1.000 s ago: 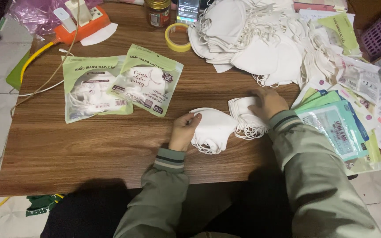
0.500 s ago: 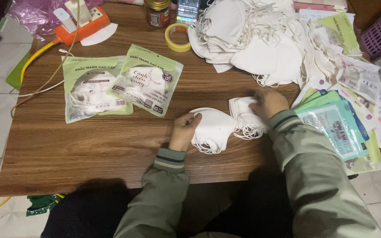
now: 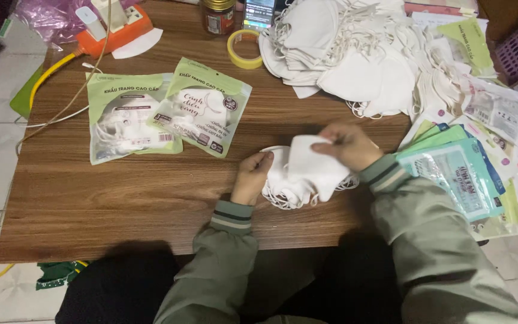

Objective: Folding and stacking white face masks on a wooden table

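- Head view: left hand [image 3: 253, 177] lies low on the wooden table [image 3: 121, 198], fingers curled, thumb and fingertips pinching the left edge of a small stack of white face masks [image 3: 283, 180].
- Right hand [image 3: 348, 146] is raised slightly above the stack, fingers closed on the top corner of a single white mask [image 3: 313, 168], which hangs over the stack and covers most of it.
- Both sleeves are grey-green with striped cuffs.
- Two sealed green-and-clear pouches [image 3: 163, 114] lie side by side left of the hands, well apart from them; each shows white masks inside.
- A heap of loose masks [image 3: 355, 54] fills the far right of the table.
- A fan of flat empty pouches [image 3: 463, 168] lies just beside the right forearm.
- Far edge: tape roll [image 3: 244, 49], small jar [image 3: 219, 16], orange power strip [image 3: 115, 27].
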